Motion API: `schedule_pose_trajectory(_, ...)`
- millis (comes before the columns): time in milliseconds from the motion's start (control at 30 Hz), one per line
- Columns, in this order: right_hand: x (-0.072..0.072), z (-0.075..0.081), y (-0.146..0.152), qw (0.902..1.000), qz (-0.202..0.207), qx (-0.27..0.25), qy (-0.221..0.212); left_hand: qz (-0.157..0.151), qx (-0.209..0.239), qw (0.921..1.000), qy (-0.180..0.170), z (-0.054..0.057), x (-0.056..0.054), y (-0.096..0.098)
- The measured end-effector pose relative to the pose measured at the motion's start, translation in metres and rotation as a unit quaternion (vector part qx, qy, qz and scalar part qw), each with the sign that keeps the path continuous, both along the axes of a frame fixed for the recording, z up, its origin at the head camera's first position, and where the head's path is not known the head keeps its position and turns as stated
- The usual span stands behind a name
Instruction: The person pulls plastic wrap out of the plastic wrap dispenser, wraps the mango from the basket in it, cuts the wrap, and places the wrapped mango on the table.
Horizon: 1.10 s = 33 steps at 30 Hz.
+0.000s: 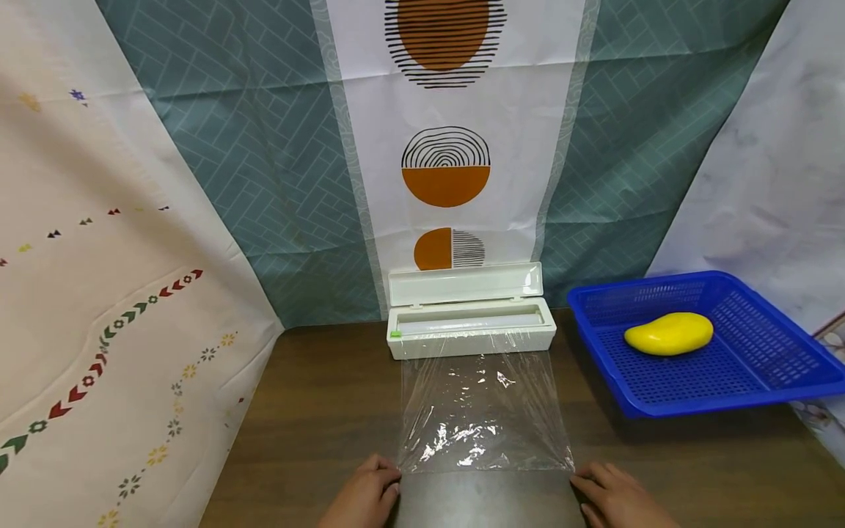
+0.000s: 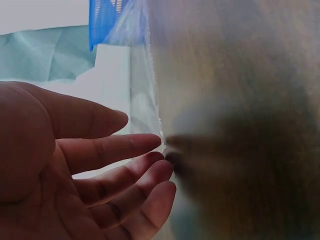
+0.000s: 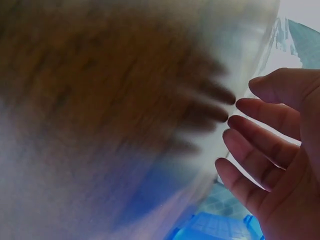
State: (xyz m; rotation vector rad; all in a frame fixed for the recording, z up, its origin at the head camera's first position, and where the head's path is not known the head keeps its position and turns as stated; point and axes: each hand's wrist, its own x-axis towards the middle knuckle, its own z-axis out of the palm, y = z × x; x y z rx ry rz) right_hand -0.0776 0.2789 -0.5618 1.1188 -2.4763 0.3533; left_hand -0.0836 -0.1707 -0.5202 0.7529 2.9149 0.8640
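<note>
A sheet of clear plastic wrap (image 1: pixel 478 418) stretches from a white wrap dispenser box (image 1: pixel 472 345) down toward the near side of the table. At the sheet's near left corner, my left hand (image 1: pixel 366 491) touches the wrap with its fingertips; the left wrist view shows its thumb (image 2: pixel 95 117) apart from the fingers. My right hand (image 1: pixel 617 495) is at the near right corner, fingertips on the tabletop by the film's edge, its thumb (image 3: pixel 282 86) also apart from the fingers. The box lid (image 1: pixel 462 284) stands raised, with a pale roll (image 1: pixel 472 323) inside.
A blue plastic basket (image 1: pixel 623 385) stands to the right, with a yellow mango-shaped fruit (image 1: pixel 670 334) in it. Brown wooden tabletop (image 1: pixel 310 411) extends left of the film. Patterned cloths (image 1: pixel 277 183) hang behind and at both sides.
</note>
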Motion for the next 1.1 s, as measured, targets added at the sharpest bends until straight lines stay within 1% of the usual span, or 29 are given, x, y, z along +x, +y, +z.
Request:
schedule_pose_trajectory(67,0.0,0.001,0.0,0.9999,-0.007,-0.001,-0.012,0.005,0.005,0.9998,-0.016,0.002,0.0,0.0)
schedule_pose_trajectory(167,0.001,0.004,-0.001,0.9993,-0.023,0.001,-0.028,0.016,0.013,0.9984,-0.053,0.007,-0.001,0.001)
schedule_pose_trajectory(200,0.001,0.005,-0.001,0.9992,-0.026,0.001,-0.03,0.017,0.017,0.9981,-0.057,0.008,-0.002,0.002)
schedule_pose_trajectory(267,0.001,0.006,-0.002,0.9991,-0.034,0.001,-0.027,0.018,0.028,0.9981,-0.051,0.01,-0.002,0.003)
schedule_pose_trajectory(367,0.001,0.011,-0.004,0.9991,-0.04,-0.001,-0.013,0.015,0.049,0.9985,-0.017,0.013,-0.003,0.006)
schedule_pose_trajectory(433,0.001,0.015,-0.005,0.999,-0.045,-0.003,-0.007,0.017,0.058,0.9981,-0.003,0.014,-0.004,0.009)
schedule_pose_trajectory(500,-0.001,0.021,-0.007,0.9987,-0.049,-0.005,-0.01,0.021,0.068,0.9975,0.001,0.017,-0.005,0.011)
schedule_pose_trajectory(633,-0.004,0.033,-0.009,0.9981,-0.058,-0.019,-0.014,0.031,0.074,0.9967,-0.008,0.023,-0.009,0.016)
schedule_pose_trajectory(733,-0.008,0.04,-0.01,0.9978,-0.059,-0.03,0.003,0.038,0.075,0.9963,-0.017,0.03,-0.012,0.02)
schedule_pose_trajectory(833,-0.012,0.045,-0.012,0.997,-0.055,-0.042,0.033,0.042,0.078,0.9959,-0.021,0.038,-0.017,0.024)
schedule_pose_trajectory(1000,-0.02,0.055,-0.013,0.9935,-0.049,-0.072,0.074,0.047,0.073,0.9961,0.013,0.047,-0.025,0.031)
schedule_pose_trajectory(1100,-0.024,0.062,-0.011,0.9916,-0.045,-0.081,0.09,0.051,0.074,0.9958,0.019,0.052,-0.029,0.035)
